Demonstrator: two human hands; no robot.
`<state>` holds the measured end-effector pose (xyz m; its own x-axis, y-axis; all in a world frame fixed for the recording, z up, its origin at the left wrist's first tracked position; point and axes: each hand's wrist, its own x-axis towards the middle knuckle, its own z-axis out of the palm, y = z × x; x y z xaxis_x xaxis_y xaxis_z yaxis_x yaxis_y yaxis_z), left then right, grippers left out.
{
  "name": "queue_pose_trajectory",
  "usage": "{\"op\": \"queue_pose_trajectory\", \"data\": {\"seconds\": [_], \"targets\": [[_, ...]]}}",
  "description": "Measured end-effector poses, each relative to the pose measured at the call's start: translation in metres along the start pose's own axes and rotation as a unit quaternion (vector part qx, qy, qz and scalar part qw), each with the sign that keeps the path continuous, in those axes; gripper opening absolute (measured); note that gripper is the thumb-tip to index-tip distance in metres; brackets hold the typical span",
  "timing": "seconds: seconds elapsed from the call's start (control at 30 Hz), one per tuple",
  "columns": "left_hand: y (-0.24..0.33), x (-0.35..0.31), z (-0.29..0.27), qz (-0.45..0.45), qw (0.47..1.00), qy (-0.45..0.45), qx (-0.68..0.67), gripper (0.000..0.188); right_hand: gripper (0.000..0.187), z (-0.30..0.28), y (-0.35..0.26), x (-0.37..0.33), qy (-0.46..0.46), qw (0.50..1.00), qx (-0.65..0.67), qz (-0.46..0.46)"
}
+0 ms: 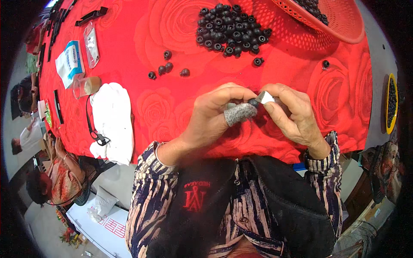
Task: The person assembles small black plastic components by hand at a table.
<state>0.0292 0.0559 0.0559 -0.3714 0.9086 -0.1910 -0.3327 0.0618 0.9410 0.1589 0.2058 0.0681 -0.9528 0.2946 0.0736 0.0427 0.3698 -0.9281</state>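
Note:
Above the red tablecloth (163,120), my two hands meet in front of my body. My left hand (206,112) pinches a small round black part (254,102) between its fingertips. A grey fabric finger sleeve (239,114) covers one of its digits, apparently the thumb. From the right, my right hand (297,112) grips a small blade-like piece with a bright, angled metal face (266,97), held against or very close to the black part. Fingers hide the rest of that piece. Beyond my hands lies a pile of similar black parts (230,32), several with round holes.
A red perforated basket (344,32) holding more black parts stands far right. Loose black parts (165,68) lie left of the pile. Leftward are a white cloth (114,120), a plastic cup (81,87) and a blue-white packet (69,64). Other people sit further left.

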Motion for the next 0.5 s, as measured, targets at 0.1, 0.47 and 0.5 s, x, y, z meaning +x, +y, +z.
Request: {"op": "queue_pose_trajectory", "data": {"seconds": [0.1, 0.47, 0.5], "targets": [[-0.001, 0.0016, -0.0012, 0.001, 1.0, -0.007, 0.005, 0.02, 0.017, -0.0005, 0.0009, -0.0001, -0.005, 1.0, 0.007, 0.01], [-0.0053, 0.0039, -0.004, 0.02, 1.0, -0.015, -0.017, 0.017, 0.016, -0.0005, 0.0069, 0.0031, -0.006, 1.0, 0.009, -0.028], [-0.0046, 0.0036, -0.0051, 0.002, 0.999, -0.025, -0.031, 0.017, 0.017, -0.0016, 0.0067, 0.0033, -0.013, 0.999, 0.007, -0.033]]}}
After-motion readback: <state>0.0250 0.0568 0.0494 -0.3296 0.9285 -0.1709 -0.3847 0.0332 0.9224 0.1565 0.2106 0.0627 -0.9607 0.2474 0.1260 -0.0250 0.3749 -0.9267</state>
